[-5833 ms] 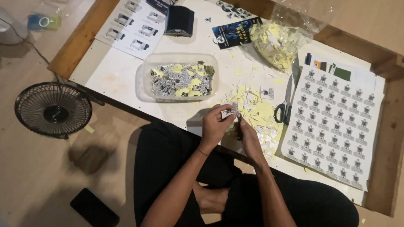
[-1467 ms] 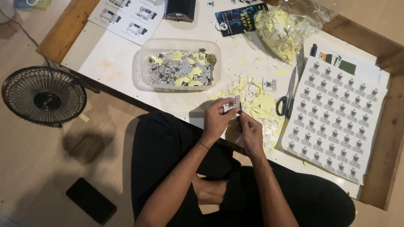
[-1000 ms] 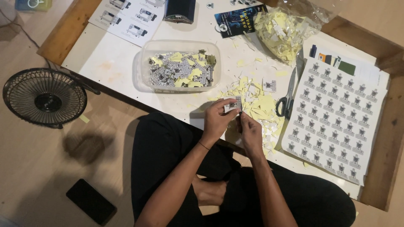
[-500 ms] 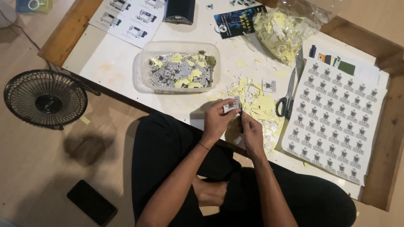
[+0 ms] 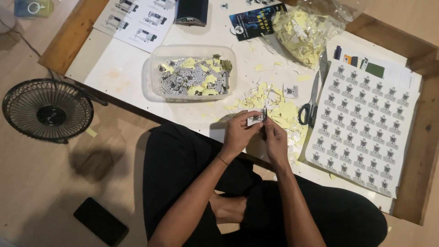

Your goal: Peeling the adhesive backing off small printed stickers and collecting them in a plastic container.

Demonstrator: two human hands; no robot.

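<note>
- The left hand [image 5: 238,132] has its fingers pressed together on a small sticker [image 5: 256,118], thumb under it and the other fingertips on top.
- The right hand [image 5: 275,139] meets it from the other side, fingers pinched at the sticker's right edge; how tightly is hard to tell.
- Compared with half a second ago the hands sit in the same spot above the surface [image 5: 123,68] edge, and the pinch looks unchanged.
- The sticker is a small white rectangle with a dark print, held just above the scraps [image 5: 279,107] of yellow backing paper.
- Near it lie the scissors [image 5: 311,103], a sticker sheet [image 5: 363,126] to the right, and a clear tub [image 5: 192,73] of peeled pieces to the left.
</note>
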